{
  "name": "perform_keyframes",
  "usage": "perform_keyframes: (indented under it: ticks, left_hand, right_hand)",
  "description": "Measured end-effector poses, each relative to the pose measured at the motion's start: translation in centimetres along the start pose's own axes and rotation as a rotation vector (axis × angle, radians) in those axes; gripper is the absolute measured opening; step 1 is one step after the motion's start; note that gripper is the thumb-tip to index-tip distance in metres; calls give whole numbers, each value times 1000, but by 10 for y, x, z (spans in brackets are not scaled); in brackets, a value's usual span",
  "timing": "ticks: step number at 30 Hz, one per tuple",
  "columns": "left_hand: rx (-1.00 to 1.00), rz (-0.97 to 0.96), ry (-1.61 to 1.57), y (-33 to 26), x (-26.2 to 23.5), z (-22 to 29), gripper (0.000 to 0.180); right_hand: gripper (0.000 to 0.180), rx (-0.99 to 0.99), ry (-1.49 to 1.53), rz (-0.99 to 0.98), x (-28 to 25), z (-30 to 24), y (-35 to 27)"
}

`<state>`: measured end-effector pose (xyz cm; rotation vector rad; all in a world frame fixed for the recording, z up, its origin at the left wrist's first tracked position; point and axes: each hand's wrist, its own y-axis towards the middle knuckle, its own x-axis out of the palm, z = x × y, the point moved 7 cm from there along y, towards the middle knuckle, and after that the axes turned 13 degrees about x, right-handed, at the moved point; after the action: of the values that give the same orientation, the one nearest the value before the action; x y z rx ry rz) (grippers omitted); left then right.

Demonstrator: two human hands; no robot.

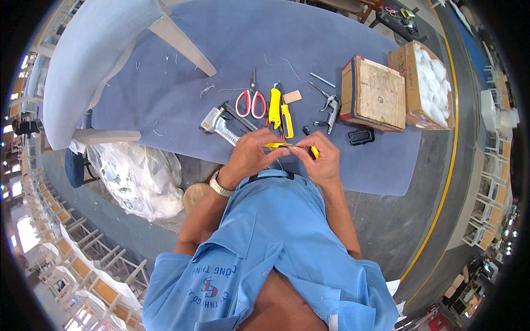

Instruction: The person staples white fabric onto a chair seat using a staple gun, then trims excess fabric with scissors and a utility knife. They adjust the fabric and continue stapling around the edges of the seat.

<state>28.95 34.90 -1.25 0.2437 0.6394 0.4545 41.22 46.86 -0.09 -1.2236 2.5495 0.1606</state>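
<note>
- While both hands meet at the near edge of the blue-covered worktable [381, 171], the left hand [256, 150] and right hand [320, 156] pinch a yellow hand tool [315, 152] between them.
- Handling appears under way (judged from grip alone); nothing visible marks completion.
- Scissors [253, 91] lie untouched beyond.
- Fingers hide the tool's middle; its exact type is indeterminable.

Yellow object [277, 145] in both hands [254, 153] [324, 161]
</note>
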Motion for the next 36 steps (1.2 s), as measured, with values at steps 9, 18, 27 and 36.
perform_keyframes:
  ticks: [9,18,27,36]
  left_hand:
    - [23,-86,98,1,0,7,24]
    - [-200,-1,-198,-19,7,-19,31]
    - [-232,-344,-428,-25,66,6,30]
    - [-124,-371,-213,-10,68,10,44]
  right_hand:
    - [9,-48,3,-84,-3,-7,1]
    - [19,105,1,174,-52,6,10]
    - [24,476,1144,197,-21,72,22]
    - [27,361,1010,82,4,55,20]
